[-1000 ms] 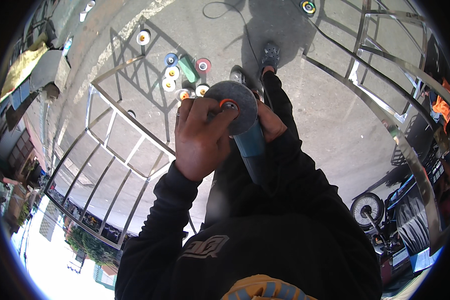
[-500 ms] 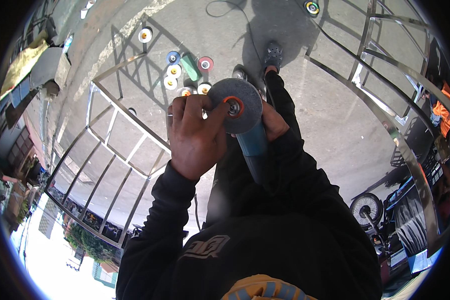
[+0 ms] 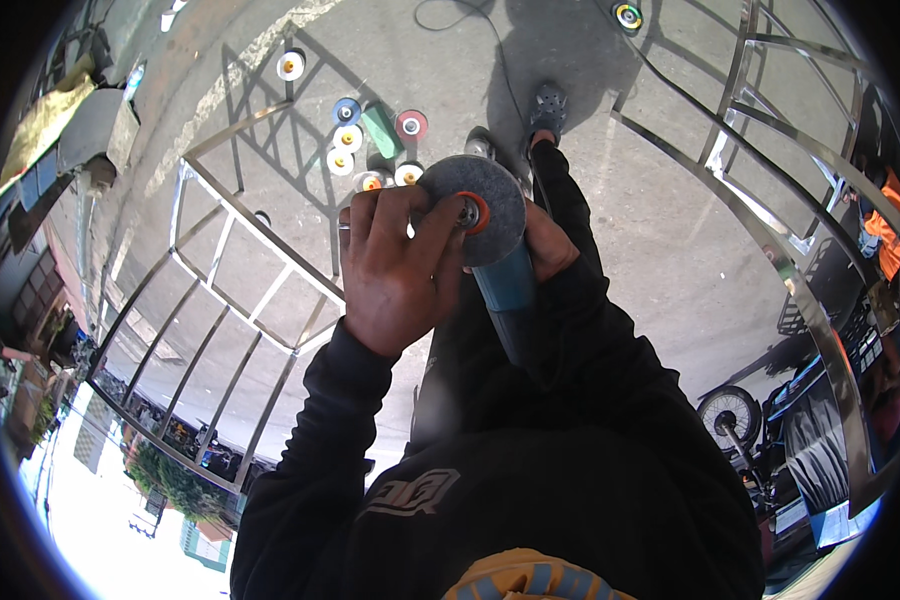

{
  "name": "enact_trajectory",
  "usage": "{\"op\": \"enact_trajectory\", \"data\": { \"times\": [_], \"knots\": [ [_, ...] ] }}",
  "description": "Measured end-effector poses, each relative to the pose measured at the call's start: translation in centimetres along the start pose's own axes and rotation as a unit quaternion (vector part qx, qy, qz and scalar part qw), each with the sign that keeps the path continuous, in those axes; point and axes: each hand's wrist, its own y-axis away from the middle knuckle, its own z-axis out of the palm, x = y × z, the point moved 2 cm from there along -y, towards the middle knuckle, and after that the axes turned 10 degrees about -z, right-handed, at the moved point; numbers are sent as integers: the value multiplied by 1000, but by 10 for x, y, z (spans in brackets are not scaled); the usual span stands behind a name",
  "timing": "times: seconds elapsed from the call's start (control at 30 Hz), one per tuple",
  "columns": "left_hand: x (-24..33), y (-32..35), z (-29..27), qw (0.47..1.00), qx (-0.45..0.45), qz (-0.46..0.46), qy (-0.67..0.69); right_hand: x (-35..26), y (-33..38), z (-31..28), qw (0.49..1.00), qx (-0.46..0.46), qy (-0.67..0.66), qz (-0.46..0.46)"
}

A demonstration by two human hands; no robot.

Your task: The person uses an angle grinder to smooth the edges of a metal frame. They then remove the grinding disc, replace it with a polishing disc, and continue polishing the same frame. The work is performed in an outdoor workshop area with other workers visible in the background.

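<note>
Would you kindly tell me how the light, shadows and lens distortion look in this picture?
Head view: hard sun casts sharp frame shadows on the concrete floor; glare on the steel frame; straight bars bow near the dark rim; the left hand on the grey disc stays sharp.

One grey round grinding disc (image 3: 472, 208) sits on one blue angle grinder (image 3: 508, 298), with two hands on it. Seven small coloured round discs (image 3: 347, 110) and one green block (image 3: 381, 131) lie on the concrete floor (image 3: 660, 240). Two shiny metal gate frames (image 3: 240, 270) rest there.
</note>
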Motion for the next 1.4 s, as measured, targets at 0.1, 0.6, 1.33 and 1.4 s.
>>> {"op": "enact_trajectory", "data": {
  "times": [0.1,0.6,1.33,1.4],
  "knots": [
    [3,-2,6,999,33,4,15,2,1,3,1000,19,-15,-18],
    [9,-4,1,1000,-11,-4,-29,-1,-3,9,999,-9,-33,-14],
    [12,-5,-8,995,-53,30,-82,-4,1,-2,1000,3,7,10],
    [11,-5,-8,995,-46,19,-87,-5,0,-6,999,-28,21,16]
  ]
}}
